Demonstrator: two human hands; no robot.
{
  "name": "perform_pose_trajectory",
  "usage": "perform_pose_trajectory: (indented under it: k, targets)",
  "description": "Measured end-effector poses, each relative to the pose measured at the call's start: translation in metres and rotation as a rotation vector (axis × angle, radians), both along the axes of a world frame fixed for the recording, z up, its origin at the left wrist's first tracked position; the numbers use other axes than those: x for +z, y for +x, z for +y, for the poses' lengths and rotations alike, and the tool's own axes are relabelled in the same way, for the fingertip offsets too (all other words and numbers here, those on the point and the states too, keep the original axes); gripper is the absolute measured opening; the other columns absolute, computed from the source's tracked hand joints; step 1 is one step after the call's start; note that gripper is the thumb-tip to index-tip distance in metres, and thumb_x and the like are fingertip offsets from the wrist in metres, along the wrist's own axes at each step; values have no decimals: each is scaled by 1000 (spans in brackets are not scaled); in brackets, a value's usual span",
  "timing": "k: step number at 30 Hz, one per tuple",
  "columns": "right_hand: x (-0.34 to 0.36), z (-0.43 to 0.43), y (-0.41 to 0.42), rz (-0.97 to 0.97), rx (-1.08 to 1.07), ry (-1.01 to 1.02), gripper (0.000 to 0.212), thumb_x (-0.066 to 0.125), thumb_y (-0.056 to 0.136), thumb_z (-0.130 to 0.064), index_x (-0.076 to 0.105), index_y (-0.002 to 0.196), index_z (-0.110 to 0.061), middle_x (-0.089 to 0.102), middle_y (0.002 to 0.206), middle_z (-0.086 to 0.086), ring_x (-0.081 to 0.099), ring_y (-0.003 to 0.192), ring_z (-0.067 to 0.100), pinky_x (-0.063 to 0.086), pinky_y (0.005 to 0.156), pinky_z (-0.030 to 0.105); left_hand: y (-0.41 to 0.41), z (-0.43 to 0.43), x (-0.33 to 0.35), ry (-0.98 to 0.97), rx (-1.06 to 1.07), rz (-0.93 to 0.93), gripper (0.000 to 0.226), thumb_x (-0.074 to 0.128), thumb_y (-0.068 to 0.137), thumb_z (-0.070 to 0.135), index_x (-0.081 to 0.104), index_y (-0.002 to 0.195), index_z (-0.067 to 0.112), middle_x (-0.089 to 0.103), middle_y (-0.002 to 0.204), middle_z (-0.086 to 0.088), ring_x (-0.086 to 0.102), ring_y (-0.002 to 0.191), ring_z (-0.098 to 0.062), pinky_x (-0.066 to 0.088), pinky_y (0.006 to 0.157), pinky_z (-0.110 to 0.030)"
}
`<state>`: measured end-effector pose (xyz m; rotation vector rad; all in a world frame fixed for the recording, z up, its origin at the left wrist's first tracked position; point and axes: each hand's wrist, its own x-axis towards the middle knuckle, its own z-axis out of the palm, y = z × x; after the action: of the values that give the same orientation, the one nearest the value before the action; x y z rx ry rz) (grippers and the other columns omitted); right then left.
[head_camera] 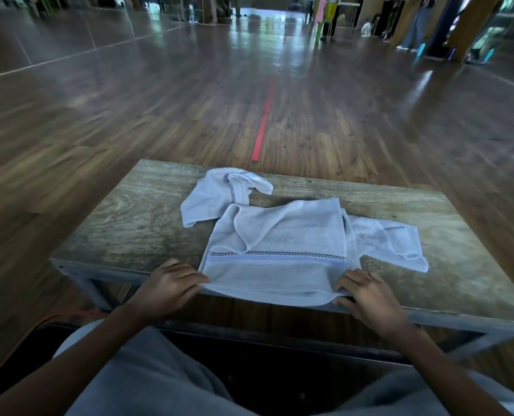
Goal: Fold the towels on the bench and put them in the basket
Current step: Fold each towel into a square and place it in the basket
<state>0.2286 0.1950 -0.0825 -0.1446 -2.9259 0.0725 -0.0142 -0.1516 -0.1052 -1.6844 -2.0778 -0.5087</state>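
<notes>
front towel (279, 244): lower centre of frame, spread on the bench (129, 223), near edge over the rim | left hand (171, 285): pinching its lower left corner | right hand (366, 295): pinching its lower right corner | second towel (216, 196): crumpled, above-left | third towel (390, 241): right, partly under it

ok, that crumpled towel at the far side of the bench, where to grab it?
Probably the crumpled towel by its near-left corner, coming in from the left: that corner lies flat on the bare bench, while the far end curls over and the right edge meets the near towel.
</notes>
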Motion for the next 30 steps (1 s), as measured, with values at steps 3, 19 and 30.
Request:
perform_pose_trajectory:
  k: [3,19,30]
  targets:
    - [8,-1,6,11,18,-16,17,73,73,-32,58,80,-30,59,81,-15,59,74,8,25,69,21,2,-3,10,13,14,16,21,56,89,26,75,88,16,71,85,6,65,74,-13,40,73,-25]
    - [205,55,-39,103,-80,-88,24,52,87,2,59,107,-7,63,85,6,61,79,29,38,68,27,-61,66,203,121,168,-86,46,48,78,58,71,79,18,71,72,6,64,64,-12,38,77,-26]
    - [431,74,-55,58,-71,-89,14,52,95,-9,63,97,-16,63,84,-1,56,69,2,42,62,17,-75,100,414,51,215,63,32,56,89,44,69,96,16,69,79,1,56,60,-9,39,54,-26]
